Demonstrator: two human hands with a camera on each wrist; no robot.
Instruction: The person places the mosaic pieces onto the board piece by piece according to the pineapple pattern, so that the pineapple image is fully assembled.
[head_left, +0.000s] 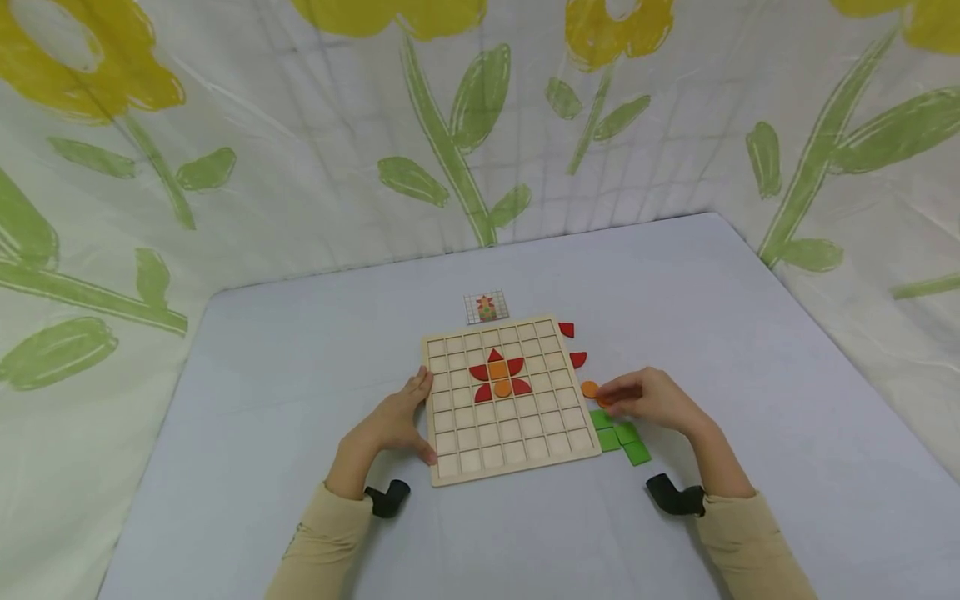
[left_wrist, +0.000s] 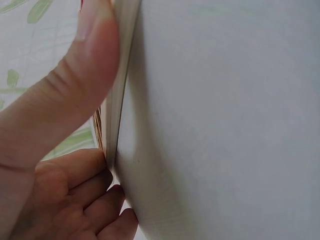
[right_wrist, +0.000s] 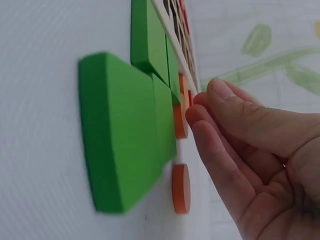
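While the left grip (head_left: pixel 393 421) spreads thumb and fingers against the near side edge of a gridded wooden board (head_left: pixel 487 434), the right grip (head_left: pixel 651 402) reaches past the opposite edge, fingertips slightly apart, beside an orange disc (head_left: pixel 590 389); tabletop (head_left: pixel 780 358) stretches outward from both. Between them, red and orange pieces (head_left: pixel 498 369) form a figure. Fingers partly cover a second disc. From the left wrist, the board shows nearly edge-on, its face hidden. From the right wrist, loosely bent fingers hover near slightly blurred green tiles (right_wrist: pixel 129 135).
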